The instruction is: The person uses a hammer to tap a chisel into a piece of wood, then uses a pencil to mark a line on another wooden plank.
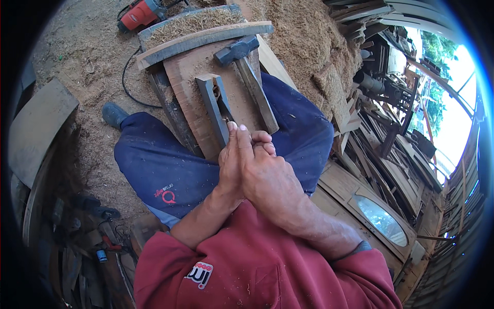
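A narrow wooden block with a slot, like a wooden hand plane [208, 105], lies lengthwise on a broad board [186, 87] between my legs. Curled shavings sit in its slot. My left hand [230, 167] is closed at the block's near end, thumb pointing away from me. Pressed against it from the right is my right hand [270, 175], its index finger stretched alongside that thumb and its other fingers curled. Whatever the fingers pinch is hidden. To the right, a hammer [235, 51] with a dark head and a thick wooden handle rests on the board.
A curved wooden piece [206, 44] crosses the board's far end. Beyond it, left, lies a red power tool [140, 15] with a black cord [125, 77]. Sawdust covers the ground. Stacked timber and a door panel [360, 206] stand right; a curved plank [38, 129] is left.
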The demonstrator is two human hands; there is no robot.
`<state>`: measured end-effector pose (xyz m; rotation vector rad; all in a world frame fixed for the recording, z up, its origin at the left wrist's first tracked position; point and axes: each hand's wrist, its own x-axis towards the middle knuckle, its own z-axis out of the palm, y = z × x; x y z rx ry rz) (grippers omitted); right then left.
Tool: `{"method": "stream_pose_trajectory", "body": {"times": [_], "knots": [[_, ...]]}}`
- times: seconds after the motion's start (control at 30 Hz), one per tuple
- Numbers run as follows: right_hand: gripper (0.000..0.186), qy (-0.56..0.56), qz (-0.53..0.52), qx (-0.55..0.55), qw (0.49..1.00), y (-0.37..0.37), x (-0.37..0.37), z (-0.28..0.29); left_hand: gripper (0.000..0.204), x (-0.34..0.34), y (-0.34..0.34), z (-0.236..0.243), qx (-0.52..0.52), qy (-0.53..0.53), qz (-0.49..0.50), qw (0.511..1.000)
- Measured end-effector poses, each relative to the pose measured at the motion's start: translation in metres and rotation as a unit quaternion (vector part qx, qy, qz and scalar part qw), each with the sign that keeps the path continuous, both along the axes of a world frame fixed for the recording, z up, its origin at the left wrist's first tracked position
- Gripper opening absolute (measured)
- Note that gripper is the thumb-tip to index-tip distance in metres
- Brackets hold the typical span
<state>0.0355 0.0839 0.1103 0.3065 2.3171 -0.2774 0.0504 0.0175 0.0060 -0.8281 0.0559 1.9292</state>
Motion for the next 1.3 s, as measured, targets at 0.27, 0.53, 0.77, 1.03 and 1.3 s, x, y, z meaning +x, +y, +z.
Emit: {"method": "stream_pose_trajectory", "body": {"times": [0.27,0.53,0.77,1.03,1.3], "knots": [[0.062,0.026,-0.001,-0.004,1.000,-0.003,0.015,0.001,0.078,-0.001,0.001,0.001,-0.024,0.062,-0.020,0.998],[0.066,0.052,-0.003,-0.017,0.998,0.002,0.020,-0.008,0.070,-0.004,0.004,-0.002,-0.043,0.114,-0.020,0.992],[0.060,-0.038,0.008,0.008,0.999,0.005,-0.030,-0.024,0.077,-0.026,0.007,-0.017,-0.003,-0.015,0.027,1.000],[0.059,-0.027,0.033,0.008,0.999,-0.003,-0.015,0.004,0.078,-0.013,0.001,-0.002,0.006,0.039,0.006,0.999],[0.062,-0.030,0.045,0.035,0.998,-0.008,-0.018,0.005,0.075,-0.027,-0.001,0.004,-0.030,0.056,-0.041,0.997]]}}
